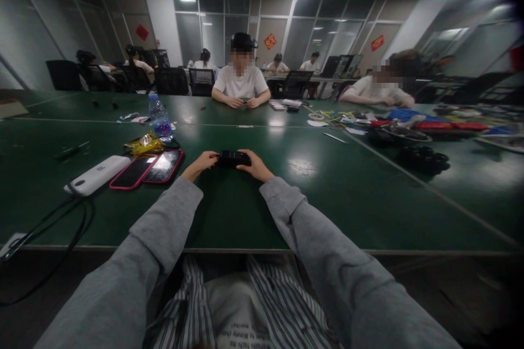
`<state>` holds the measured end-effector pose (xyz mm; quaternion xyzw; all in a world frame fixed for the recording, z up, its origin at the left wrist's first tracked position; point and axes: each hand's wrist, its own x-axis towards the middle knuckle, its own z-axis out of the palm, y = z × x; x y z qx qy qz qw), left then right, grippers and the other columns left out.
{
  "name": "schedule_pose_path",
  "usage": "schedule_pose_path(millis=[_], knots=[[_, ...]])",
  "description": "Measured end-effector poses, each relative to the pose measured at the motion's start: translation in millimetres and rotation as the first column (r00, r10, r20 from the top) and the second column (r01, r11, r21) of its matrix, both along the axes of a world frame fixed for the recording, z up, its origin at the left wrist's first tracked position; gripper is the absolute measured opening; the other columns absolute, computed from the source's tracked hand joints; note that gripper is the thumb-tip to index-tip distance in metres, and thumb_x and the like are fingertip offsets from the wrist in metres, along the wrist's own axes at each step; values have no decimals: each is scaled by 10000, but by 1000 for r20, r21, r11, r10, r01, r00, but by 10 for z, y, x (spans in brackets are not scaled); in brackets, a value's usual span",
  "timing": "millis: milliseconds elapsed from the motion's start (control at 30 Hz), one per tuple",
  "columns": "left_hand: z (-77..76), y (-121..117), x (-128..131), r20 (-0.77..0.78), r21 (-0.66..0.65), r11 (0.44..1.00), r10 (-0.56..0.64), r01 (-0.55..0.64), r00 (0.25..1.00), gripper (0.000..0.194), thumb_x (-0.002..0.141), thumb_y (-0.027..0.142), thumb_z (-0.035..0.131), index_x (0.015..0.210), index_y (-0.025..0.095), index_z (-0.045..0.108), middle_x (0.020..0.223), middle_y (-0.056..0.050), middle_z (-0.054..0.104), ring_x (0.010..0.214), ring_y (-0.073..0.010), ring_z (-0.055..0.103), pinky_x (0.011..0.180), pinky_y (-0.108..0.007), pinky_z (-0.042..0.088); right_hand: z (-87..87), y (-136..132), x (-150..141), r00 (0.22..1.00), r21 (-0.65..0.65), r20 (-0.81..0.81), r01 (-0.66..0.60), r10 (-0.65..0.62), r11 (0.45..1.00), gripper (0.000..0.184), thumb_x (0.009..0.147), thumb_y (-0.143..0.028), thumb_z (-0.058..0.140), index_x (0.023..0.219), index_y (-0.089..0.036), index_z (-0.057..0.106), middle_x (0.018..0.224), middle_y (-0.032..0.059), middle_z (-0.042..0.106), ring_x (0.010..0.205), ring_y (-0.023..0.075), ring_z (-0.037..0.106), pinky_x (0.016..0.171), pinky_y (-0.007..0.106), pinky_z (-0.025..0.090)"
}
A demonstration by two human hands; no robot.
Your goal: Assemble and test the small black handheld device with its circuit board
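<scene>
A small black rectangular device [230, 158] is on or just above the green table in front of me; its exact kind is not clear. At its left end, my left hand [203, 163] is closed, with fingertips pinched against the edge. My right hand [254, 164] grips the opposite end, its thumb on the near side and fingers over the far side. Left of my hands lie two phones in pink-red cases, one with a dark screen [131, 170] and one with reflections on its glass [164, 166]. Beside them sits a white power bank [96, 175] with a black cable.
A water bottle [160, 119] stands behind a yellow plastic wrapper [146, 143]. A screwdriver [72, 151] lies far left. On the right are a pen [335, 138], a black bundle [423, 160] and a pile of cables and bags [434, 122]. Across the table [327, 202] sit other people.
</scene>
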<state>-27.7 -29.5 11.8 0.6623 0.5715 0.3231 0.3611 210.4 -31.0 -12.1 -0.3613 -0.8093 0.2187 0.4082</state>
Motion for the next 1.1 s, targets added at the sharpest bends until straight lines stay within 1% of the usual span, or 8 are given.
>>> schedule_pose_path(millis=[367,500,600,700,767,900,967,1100], knots=[[-70,72,-31,22,-12,1000,2,-2,1000,337,740,157,541,1053,129,661,754,-38,646,617,-128,567,473,-188,382,9,-19,-8,1000,-25,-24,-13,13,1000,564,720,-249,734,1239,-228,514,1161,74,584,1111,243,558,1002,448,405],[-87,66,-18,40,-7,1000,20,-19,999,312,762,179,558,1051,116,657,781,-59,659,657,-149,597,509,-207,417,11,-28,-16,1000,-32,-26,-5,4,999,571,717,-244,734,1241,-221,509,1174,80,582,1120,247,556,1008,456,401],[-91,37,29,86,40,998,36,-39,996,341,847,282,515,1122,106,613,923,-108,672,790,-185,631,620,-254,479,7,-32,-24,999,-38,-41,13,-14,999,597,714,-242,732,1259,-237,490,1208,80,570,1152,250,542,1024,465,388],[-92,-6,97,159,148,989,-6,-18,987,452,906,404,456,1266,135,504,1211,-138,598,1062,-202,587,845,-299,479,5,-33,-28,998,-51,-54,22,-25,998,598,700,-255,740,1244,-212,496,1195,92,576,1138,252,552,1011,459,400],[-107,-29,133,185,208,978,-72,33,980,555,867,433,543,1327,141,438,1325,-144,526,1190,-204,518,974,-309,418,6,-33,-25,998,-64,-63,16,-20,998,583,687,-265,749,1216,-205,511,1169,87,590,1109,248,569,993,451,416],[-178,-27,137,189,247,962,-170,121,967,935,612,349,819,1381,105,346,1375,-200,460,1258,-265,464,1053,-376,357,10,-33,-11,994,-98,-107,-2,-8,995,566,665,-281,763,1178,-222,530,1146,65,604,1083,236,583,971,433,435],[-217,-5,114,192,256,956,-194,142,962,973,558,312,850,1368,97,356,1367,-212,459,1257,-286,463,1062,-415,346,7,-29,-4,992,-109,-125,-6,-8,994,558,657,-291,768,1162,-225,539,1130,60,610,1071,233,588,968,431,436],[-265,44,78,226,262,946,-252,190,941,919,560,248,845,1338,115,376,1321,-193,513,1204,-271,523,1032,-434,387,2,-5,-3,975,-139,-222,-13,-18,990,562,638,-311,783,1137,-209,544,1109,59,615,1064,226,588,976,423,436]])
